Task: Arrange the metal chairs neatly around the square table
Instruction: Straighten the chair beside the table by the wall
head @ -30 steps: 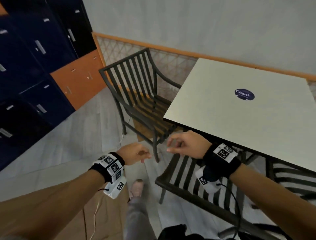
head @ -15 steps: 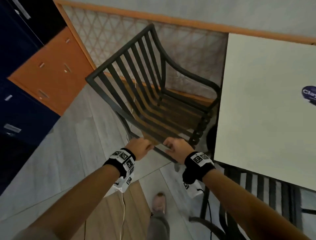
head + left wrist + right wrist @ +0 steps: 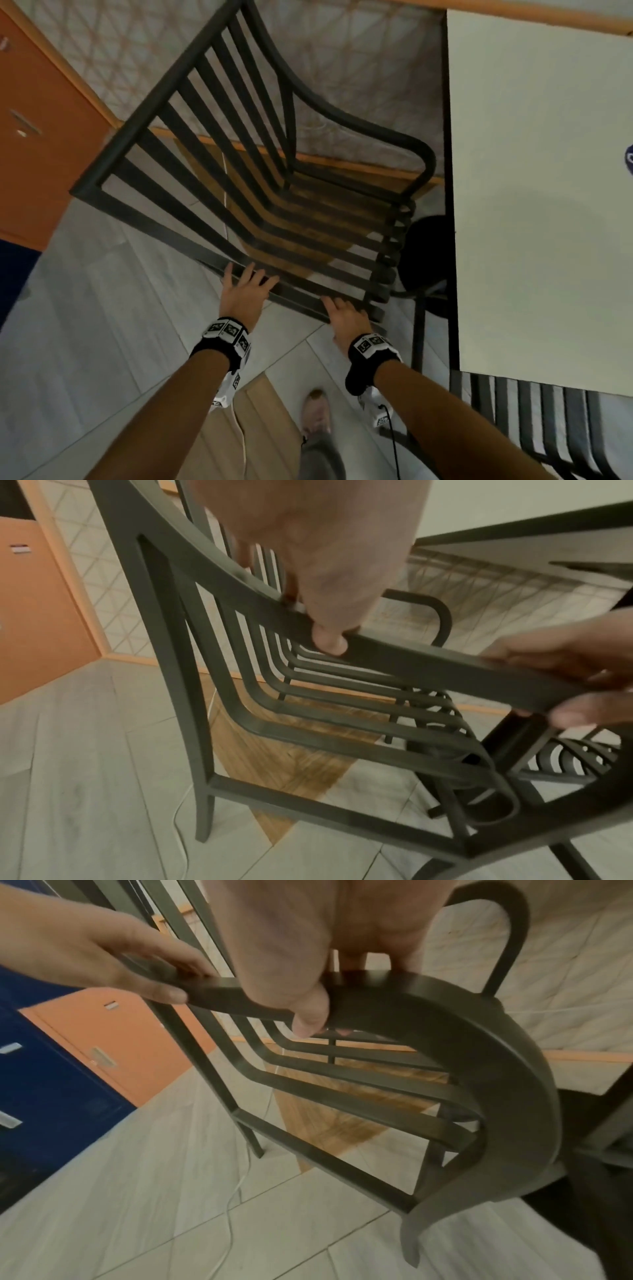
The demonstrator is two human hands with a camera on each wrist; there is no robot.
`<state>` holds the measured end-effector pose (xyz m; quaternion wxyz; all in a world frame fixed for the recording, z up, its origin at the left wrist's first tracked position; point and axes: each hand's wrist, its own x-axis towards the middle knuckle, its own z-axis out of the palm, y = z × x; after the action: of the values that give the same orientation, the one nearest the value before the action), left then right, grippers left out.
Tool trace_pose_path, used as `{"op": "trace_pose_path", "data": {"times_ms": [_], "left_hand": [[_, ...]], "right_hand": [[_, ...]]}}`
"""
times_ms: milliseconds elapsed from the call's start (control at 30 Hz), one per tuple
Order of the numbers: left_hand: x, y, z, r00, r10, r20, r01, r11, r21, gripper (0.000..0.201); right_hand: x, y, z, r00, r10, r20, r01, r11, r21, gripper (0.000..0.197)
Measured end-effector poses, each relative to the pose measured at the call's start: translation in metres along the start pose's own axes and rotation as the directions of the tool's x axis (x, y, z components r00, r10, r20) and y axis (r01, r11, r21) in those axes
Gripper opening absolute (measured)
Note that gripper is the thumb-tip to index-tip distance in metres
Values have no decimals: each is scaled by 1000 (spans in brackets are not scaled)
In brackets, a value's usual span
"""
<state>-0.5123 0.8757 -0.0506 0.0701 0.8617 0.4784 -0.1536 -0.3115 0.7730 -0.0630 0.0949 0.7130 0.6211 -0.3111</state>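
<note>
A dark metal slatted chair (image 3: pixel 154 102) stands left of the square white table (image 3: pixel 548 171), its seat front facing the table edge. Both hands hold its near armrest rail. My left hand (image 3: pixel 246 287) lies over the rail toward the backrest, with the thumb against the rail's near side in the left wrist view (image 3: pixel 325 547). My right hand (image 3: pixel 342 315) grips the same rail nearer its curved front end, fingers on top and thumb below (image 3: pixel 291 934). A second slatted chair (image 3: pixel 534 418) is tucked at the table's near side.
Orange locker doors (image 3: pixel 34 120) and blue ones stand at the left. A patterned wall with wooden trim runs behind the chair. The table's dark pedestal base (image 3: pixel 424 260) sits by the chair's front. A white cable (image 3: pixel 239 428) trails on the floor by my foot (image 3: pixel 315 411).
I have stepped in toward the left chair. Both hands, curled in the air a second ago, have reached the chair's near armrest and taken hold of it.
</note>
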Motion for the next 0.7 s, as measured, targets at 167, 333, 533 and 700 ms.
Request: {"op": "trace_pose_path", "data": {"times_ms": [167, 333, 533, 700], "left_hand": [[15, -6, -26, 999, -29, -16, 30, 991, 128, 52], [31, -3, -30, 991, 107, -85, -91, 980, 176, 58], [52, 19, -49, 997, 64, -41, -57, 985, 166, 57], [62, 17, -58, 996, 5, -85, 6, 992, 130, 38]], "right_hand": [[5, 45, -17, 988, 149, -34, -149, 989, -11, 64], [12, 73, -41, 961, 277, -10, -277, 960, -52, 59], [29, 83, -67, 934, 351, -68, -354, 935, -29, 58], [38, 75, -77, 920, 389, -40, -388, 921, 32, 58]]}}
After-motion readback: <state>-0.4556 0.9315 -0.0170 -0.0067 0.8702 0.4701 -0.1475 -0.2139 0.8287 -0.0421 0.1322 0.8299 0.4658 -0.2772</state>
